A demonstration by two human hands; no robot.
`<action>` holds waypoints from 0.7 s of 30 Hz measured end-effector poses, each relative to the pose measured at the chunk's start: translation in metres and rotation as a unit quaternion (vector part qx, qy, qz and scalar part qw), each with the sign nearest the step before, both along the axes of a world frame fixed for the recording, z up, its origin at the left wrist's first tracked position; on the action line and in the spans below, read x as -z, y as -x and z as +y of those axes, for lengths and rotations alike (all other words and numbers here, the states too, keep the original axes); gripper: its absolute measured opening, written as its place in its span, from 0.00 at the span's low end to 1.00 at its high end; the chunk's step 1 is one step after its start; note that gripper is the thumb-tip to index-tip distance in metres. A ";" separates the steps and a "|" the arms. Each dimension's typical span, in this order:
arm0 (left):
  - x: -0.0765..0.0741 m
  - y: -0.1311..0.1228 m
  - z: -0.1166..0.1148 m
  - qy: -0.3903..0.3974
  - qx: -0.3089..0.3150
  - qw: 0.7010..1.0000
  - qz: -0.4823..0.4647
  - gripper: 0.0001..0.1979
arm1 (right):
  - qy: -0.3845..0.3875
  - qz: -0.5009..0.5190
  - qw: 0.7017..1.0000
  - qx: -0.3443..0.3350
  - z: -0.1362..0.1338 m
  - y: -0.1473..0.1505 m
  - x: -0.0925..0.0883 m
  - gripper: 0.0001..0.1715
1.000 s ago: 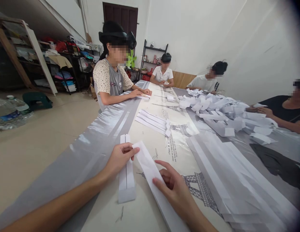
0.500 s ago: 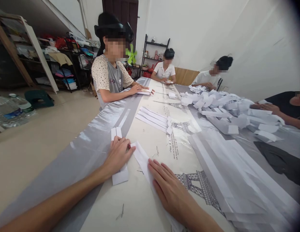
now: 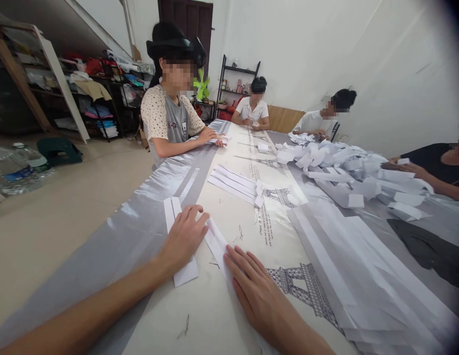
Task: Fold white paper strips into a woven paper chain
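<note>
A folded white paper strip [image 3: 216, 241] lies slantwise on the table in front of me. My left hand [image 3: 185, 236] has its fingers curled, thumb and forefinger closed at the strip's far end. Flat on the strip's nearer part rests my right hand [image 3: 257, 286], fingers stretched out and holding nothing. Under my left hand and wrist is a white paper piece [image 3: 187, 273] with a lengthwise line or gap; its middle is hidden by the hand.
Flat paper strips [image 3: 233, 183] lie farther up the printed tablecloth [image 3: 200, 315]. To the right are a stack of long paper sheets [image 3: 366, 276], a heap of paper pieces [image 3: 336, 158] and a dark flat item [image 3: 429, 251]. Several people sit around the table.
The far end of the paper under my left hand has swung left. My left fingers have shifted slightly; my right hand stays nearly in place. The co-worker at left has lifted their paper's end.
</note>
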State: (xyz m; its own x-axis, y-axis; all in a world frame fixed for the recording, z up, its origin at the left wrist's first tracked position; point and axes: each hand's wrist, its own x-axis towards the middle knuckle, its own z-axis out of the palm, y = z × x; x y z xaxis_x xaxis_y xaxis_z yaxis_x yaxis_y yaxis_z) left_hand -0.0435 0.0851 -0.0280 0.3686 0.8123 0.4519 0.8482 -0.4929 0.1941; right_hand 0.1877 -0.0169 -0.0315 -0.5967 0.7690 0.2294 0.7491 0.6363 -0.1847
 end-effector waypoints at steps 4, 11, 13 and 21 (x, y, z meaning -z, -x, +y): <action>-0.001 -0.001 -0.008 0.053 0.060 0.997 0.011 0.14 | 0.003 0.007 1.000 0.004 0.000 0.001 -0.002 0.33; 0.005 -0.004 -0.017 0.057 0.086 0.994 -0.036 0.10 | 0.000 0.008 1.000 0.001 0.002 0.002 -0.005 0.32; 0.007 -0.006 -0.018 0.052 0.094 0.993 -0.045 0.13 | 0.008 0.002 1.000 0.001 0.001 0.002 -0.004 0.32; 0.000 -0.007 -0.020 0.074 0.120 0.987 0.075 0.15 | 0.044 0.053 0.998 0.006 0.000 -0.002 -0.010 0.30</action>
State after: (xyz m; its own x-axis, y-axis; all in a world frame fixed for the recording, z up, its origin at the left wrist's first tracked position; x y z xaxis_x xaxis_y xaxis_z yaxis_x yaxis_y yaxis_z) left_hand -0.0363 0.0652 -0.0278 0.6123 0.7467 0.2598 0.7353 -0.6586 0.1598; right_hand 0.1893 -0.0164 -0.0212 -0.5629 0.7963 0.2213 0.7300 0.6046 -0.3187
